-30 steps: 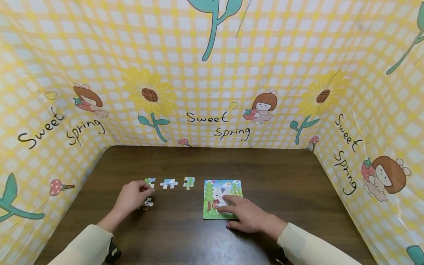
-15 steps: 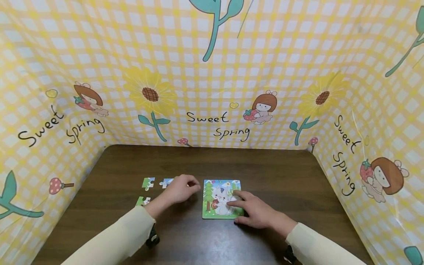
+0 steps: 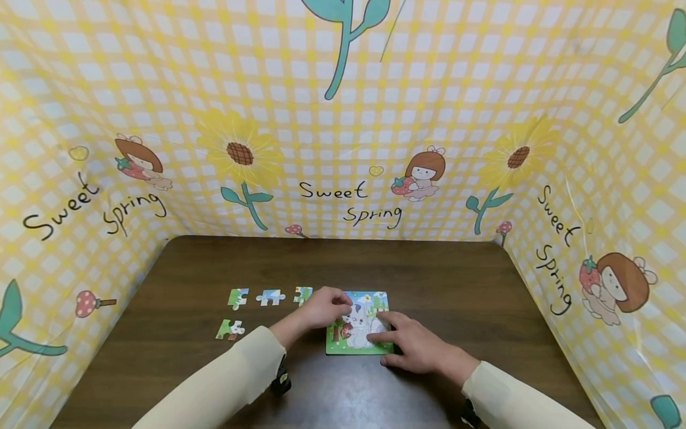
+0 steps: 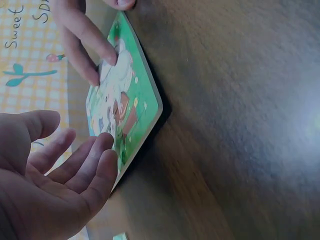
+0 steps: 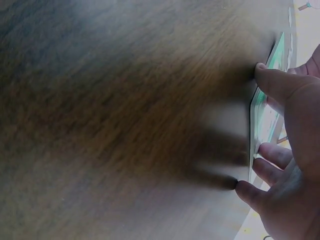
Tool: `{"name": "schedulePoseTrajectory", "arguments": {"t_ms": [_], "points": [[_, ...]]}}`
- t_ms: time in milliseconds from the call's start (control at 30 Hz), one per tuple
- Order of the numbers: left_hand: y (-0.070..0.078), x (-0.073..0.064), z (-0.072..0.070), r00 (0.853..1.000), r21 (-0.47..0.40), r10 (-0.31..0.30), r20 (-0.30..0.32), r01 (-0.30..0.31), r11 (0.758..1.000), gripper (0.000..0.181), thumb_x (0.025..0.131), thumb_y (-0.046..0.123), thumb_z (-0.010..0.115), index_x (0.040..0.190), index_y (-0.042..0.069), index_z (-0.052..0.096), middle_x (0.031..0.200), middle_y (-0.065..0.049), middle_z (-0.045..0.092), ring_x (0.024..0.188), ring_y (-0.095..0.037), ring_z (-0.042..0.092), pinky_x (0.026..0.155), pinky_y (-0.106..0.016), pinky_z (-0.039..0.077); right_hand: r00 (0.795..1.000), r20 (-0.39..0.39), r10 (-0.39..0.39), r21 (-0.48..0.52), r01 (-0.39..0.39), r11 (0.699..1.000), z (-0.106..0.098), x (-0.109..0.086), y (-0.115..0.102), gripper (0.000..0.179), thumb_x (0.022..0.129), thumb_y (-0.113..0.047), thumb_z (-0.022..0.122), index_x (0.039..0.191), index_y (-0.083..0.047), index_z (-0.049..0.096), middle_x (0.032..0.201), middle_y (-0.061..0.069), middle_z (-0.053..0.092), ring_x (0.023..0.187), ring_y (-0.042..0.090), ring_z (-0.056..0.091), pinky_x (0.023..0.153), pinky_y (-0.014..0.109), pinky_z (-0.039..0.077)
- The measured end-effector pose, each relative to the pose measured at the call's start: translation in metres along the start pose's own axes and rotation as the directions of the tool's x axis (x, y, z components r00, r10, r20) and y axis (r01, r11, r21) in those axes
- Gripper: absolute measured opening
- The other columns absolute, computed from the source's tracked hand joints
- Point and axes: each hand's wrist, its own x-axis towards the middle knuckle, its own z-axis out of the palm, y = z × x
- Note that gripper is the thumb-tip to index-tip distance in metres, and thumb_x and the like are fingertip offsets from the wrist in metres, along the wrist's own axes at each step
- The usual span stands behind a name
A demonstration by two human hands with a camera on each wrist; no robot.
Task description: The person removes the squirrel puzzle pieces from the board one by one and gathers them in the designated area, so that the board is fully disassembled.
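Observation:
A square picture puzzle [image 3: 360, 344] with a white cartoon animal among green trees lies flat on the table. My left hand [image 3: 323, 307] hovers over its upper left part, fingers loosely bent. In the left wrist view, thumb and fingers stand apart and I see nothing between them. My right hand [image 3: 415, 342] rests on the puzzle's right side with spread fingers, its thumb by the near right edge. Loose jigsaw pieces lie to the left: a green-edged one [image 3: 238, 298], a sky-blue one [image 3: 270, 297], a partly covered one [image 3: 302, 293] and a lower one [image 3: 229, 329].
The dark wooden table [image 3: 455, 280] is enclosed at the back and both sides by a yellow checked cloth [image 3: 332, 137] printed with sunflowers and cartoon girls.
My left hand has moved right, from beside the left loose pieces to above the puzzle. My right hand has shifted slightly right on the puzzle. The loose pieces stay in place.

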Motion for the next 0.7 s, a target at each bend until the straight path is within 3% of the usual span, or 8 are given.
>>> {"name": "schedulePoseTrajectory", "arguments": {"t_ms": [267, 700], "points": [[0.0064, 0.0045, 0.0071, 1.0, 0.05, 0.015, 0.005, -0.015, 0.999, 0.021, 0.098, 0.018, 0.066, 0.113, 0.006, 0.076, 0.103, -0.003, 0.073, 0.087, -0.015, 0.062, 0.08, -0.037, 0.052, 1.0, -0.016, -0.021, -0.012, 0.02, 1.0, -0.0018, 0.0002, -0.0002, 0.05, 0.098, -0.042, 0.068, 0.146, -0.035, 0.058, 0.162, 0.017, 0.037, 0.148, 0.036, 0.037, 0.112, 0.057, 0.041], [0.0079, 0.0087, 0.011, 1.0, 0.055, -0.003, 0.003, 0.003, 0.998, 0.02, 0.097, 0.014, 0.067, 0.112, 0.004, 0.076, 0.104, -0.005, 0.074, 0.087, -0.016, 0.062, 0.08, -0.037, 0.053, 1.0, 0.015, 0.02, -0.016, -0.019, 1.0, -0.0025, 0.0016, -0.0037, 0.05, 0.098, -0.04, 0.069, 0.146, -0.036, 0.058, 0.162, 0.016, 0.037, 0.15, 0.034, 0.035, 0.113, 0.055, 0.04]]}}
